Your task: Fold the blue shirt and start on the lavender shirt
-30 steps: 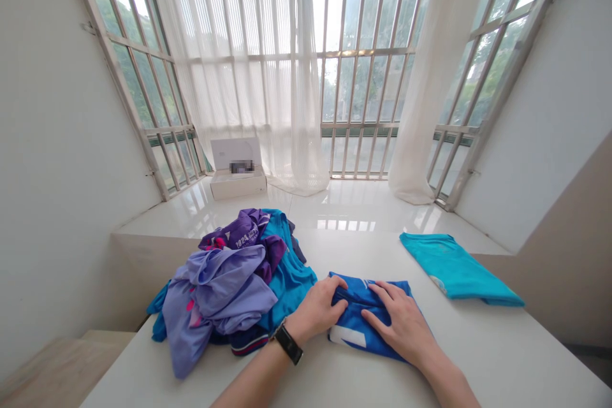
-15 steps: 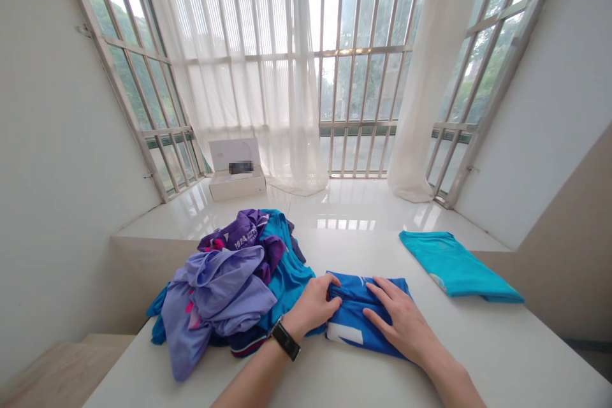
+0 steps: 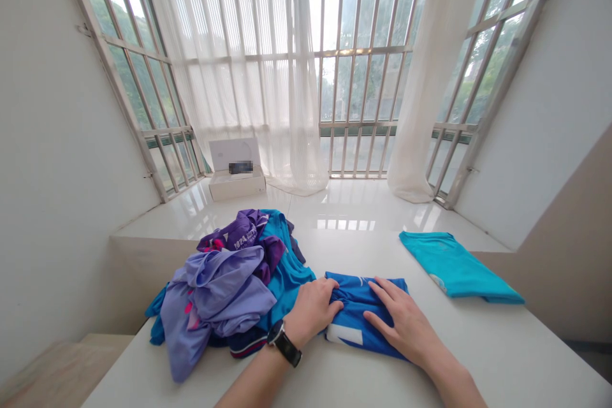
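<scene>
- The folded royal-blue sports shirt with a white patch (image 3: pixel 356 322) lies on the white tabletop (image 3: pixel 502 357), near the front edge and roughly in the middle.
- The left hand (image 3: pixel 312 310) rests on the left end of that shirt. Its fingers (image 3: pixel 335 303) are curled and pinch a bunched fold of the blue cloth.
- A black wristwatch (image 3: pixel 284 343) sits on the left wrist.
- The right hand (image 3: pixel 404 325) lies palm down on the right half of the same shirt. Its fingers (image 3: pixel 382 290) are spread out flat, pressing the cloth and gripping nothing.
- A loose heap of unfolded garments (image 3: pixel 229 280) sits just left of the blue shirt, touching the left hand. It holds lilac, dark purple and teal cloth, with the lilac piece (image 3: pixel 217 293) on top at the front.
- A folded turquoise T-shirt (image 3: pixel 454 268) lies flat at the right of the tabletop, well apart from both hands.
- Behind the tabletop runs a glossy white window ledge (image 3: pixel 344 204). An open white cardboard box (image 3: pixel 236 172) stands on it to the left.
- Sheer white curtains (image 3: pixel 268 76) hang in front of the barred bay window (image 3: pixel 363 44); green foliage shows through the glass.
</scene>
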Motion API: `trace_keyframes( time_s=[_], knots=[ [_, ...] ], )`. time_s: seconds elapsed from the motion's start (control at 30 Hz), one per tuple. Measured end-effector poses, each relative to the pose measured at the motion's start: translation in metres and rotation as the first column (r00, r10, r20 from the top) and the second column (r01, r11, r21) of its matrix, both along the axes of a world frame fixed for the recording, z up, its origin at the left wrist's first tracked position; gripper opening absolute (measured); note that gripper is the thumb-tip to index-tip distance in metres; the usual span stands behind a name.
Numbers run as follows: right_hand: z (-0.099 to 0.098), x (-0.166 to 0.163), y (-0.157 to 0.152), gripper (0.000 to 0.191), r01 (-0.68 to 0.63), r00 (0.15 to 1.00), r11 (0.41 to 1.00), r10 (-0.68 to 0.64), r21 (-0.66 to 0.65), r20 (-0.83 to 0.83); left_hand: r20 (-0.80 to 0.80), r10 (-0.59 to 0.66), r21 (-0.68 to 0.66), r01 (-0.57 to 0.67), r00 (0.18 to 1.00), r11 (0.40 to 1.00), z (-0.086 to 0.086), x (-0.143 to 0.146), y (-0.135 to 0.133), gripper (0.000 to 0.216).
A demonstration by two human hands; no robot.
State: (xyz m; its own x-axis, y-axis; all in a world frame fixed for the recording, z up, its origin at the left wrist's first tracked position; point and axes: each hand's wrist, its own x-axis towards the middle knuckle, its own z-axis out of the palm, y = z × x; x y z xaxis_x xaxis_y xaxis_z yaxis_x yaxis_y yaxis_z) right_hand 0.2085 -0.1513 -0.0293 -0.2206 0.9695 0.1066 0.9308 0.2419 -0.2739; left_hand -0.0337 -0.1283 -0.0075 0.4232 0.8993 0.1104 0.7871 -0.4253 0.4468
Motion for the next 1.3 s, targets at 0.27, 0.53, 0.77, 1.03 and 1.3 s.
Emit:
trace_keyframes(
  time_s=[0.27,0.53,0.77,1.03,1.3],
  knots=[
    [-0.0073,0.0019,0.0001,0.078,-0.019,1.0,1.0,0.019,0.025,-0.006,0.003,0.034,-0.002,-0.034,0.999,0.999,-0.0038,0.0005,0.0005,0.041],
    [-0.006,0.0011,-0.0019,0.079,0.004,1.0,1.0,-0.004,-0.002,-0.013,0.074,-0.005,-0.042,0.008,0.997,0.999,0.0006,-0.0034,0.0006,0.034],
    [-0.0053,0.0003,-0.0026,0.081,0.009,1.0,1.0,-0.009,-0.019,-0.01,0.221,-0.021,-0.074,0.038,0.975,0.997,0.0005,-0.0035,-0.0002,0.036],
    [-0.0045,0.0004,-0.0009,0.082,0.002,1.0,1.0,-0.002,-0.023,-0.012,0.237,-0.035,-0.079,0.055,0.971,0.995,0.0017,-0.0022,-0.0007,0.029],
    [-0.0067,0.0013,-0.0012,0.08,0.004,1.0,1.0,-0.004,-0.009,-0.026,0.242,-0.036,-0.034,0.046,0.969,0.998,-0.0024,-0.0013,0.0008,0.03]
  ],
)
